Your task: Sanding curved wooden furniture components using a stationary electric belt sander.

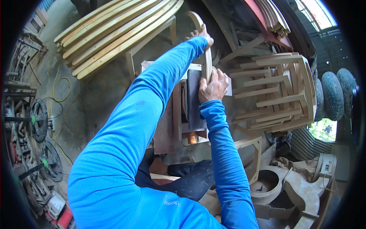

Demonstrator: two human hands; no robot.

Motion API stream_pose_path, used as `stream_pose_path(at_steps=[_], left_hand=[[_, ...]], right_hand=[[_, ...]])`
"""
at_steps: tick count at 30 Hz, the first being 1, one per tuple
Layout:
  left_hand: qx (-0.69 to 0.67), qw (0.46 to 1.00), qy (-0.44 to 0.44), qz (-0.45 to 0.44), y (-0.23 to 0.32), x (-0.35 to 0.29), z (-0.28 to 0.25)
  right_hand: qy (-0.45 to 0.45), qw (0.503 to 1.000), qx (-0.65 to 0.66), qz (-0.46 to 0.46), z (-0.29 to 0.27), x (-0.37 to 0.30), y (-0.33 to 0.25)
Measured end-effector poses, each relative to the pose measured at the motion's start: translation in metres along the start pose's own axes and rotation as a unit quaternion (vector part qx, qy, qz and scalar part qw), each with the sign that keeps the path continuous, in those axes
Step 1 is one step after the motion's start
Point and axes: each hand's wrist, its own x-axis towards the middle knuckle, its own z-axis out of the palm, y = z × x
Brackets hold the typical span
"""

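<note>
A curved wooden piece (207, 63) with a hooked far end is held in both my hands, pointing away from me. My left hand (204, 37) is closed round it near the bend. Closer to me, my right hand (214, 87) grips its near end, fingers wrapped over the wood. The near part of the piece lies along the dark belt of what looks like a belt sander (196, 100). Whether the wood touches the belt is hard to tell from here. My left sleeve hides part of the machine.
Long curved wooden slats (122, 34) lie on a stand at the far left. Angled wooden frames (282, 91) are stacked at right. A large grey machine housing (297, 187) stands near right. Yellow cable (68, 89) runs over the floor; weight-like wheels (39, 120) stand far left.
</note>
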Motion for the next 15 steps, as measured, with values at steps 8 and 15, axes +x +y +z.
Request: stream_pose_path(at_steps=[8,15], left_hand=[[0.200,0.970,0.113,0.083,-0.039,-0.132,-0.020],[0.250,0.950,0.137,0.130,-0.062,-0.267,0.034]], right_hand=[[-0.002,0.999,0.040,-0.015,-0.049,-0.117,-0.010],[-0.051,0.985,0.149,0.075,-0.105,-0.260,0.021]])
